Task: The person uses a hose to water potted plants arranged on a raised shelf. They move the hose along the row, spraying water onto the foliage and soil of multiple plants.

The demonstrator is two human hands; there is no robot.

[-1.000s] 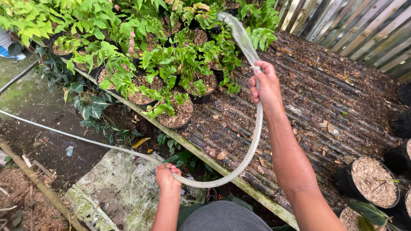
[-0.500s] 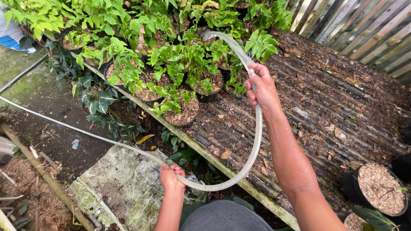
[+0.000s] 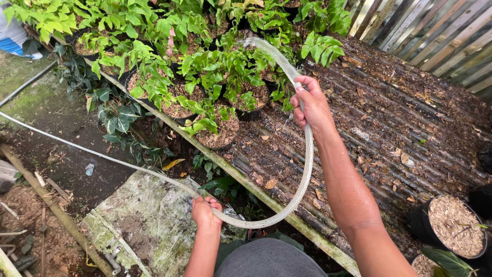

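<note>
Head view, hands (image 3: 312, 105) gripping hose (image 3: 306, 169), potted plants (image 3: 215, 77) ahead

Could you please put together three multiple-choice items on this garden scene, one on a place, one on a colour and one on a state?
1. Where do the potted plants stand?
A. On a corrugated metal sheet
B. On a wooden chair
C. In a wheelbarrow

2. What colour are the plants' leaves?
A. Purple
B. Green
C. Blue

3. What is the state of the hose?
A. Coiled on the ground, untouched
B. Held in both hands, water coming from its end
C. Hung on the fence

Answers:
1. A, since the pots sit on the ribbed, leaf-strewn corrugated sheet.
2. B, the foliage is bright green throughout.
3. B, the right hand grips the hose near its end, the left hand grips it lower down, and a stream of water arcs over the plants.
</note>
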